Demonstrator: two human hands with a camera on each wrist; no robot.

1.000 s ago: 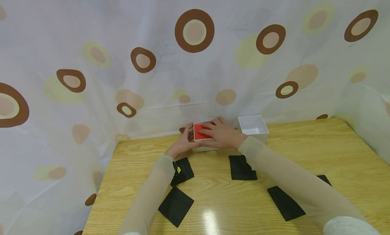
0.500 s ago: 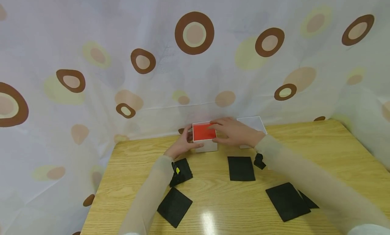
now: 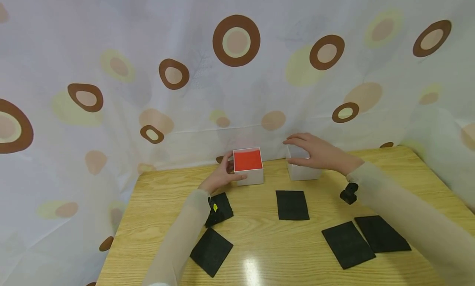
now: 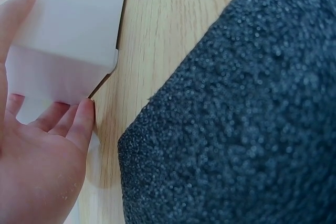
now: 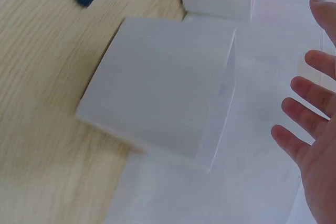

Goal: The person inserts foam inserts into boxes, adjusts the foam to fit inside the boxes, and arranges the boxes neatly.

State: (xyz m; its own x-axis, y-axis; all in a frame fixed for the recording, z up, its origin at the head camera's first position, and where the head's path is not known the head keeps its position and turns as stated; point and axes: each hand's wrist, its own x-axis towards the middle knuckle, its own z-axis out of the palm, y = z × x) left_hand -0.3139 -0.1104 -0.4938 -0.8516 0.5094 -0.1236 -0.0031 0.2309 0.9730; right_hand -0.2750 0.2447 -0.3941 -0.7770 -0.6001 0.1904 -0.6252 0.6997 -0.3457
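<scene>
My left hand [image 3: 221, 174] holds a white box [image 3: 250, 179] by its left side, thumb along the front face. A flat red surface [image 3: 248, 160] fills the top of that box, just below the rim. In the left wrist view, my fingertips touch one side of the box [image 4: 68, 19]. Over a second white box [image 3: 303, 173], to the right, hovers my right hand [image 3: 319, 152] with spread, bent fingers. The right wrist view shows that hand [image 5: 320, 150] apart from the second box [image 5: 157, 82], holding nothing. The second box's inside is mostly hidden by the hand.
Several black textured squares lie on the wooden table: one front centre [image 3: 292, 205], two touching or nearly so at right, a square [image 3: 349, 244] and its neighbour [image 3: 382, 234], and others at left [image 3: 211, 252]. A patterned cloth [image 3: 237, 100] hangs behind the boxes.
My right hand has left the red surface in the left box and moved right, above the second box. My left hand has stayed on its box.
</scene>
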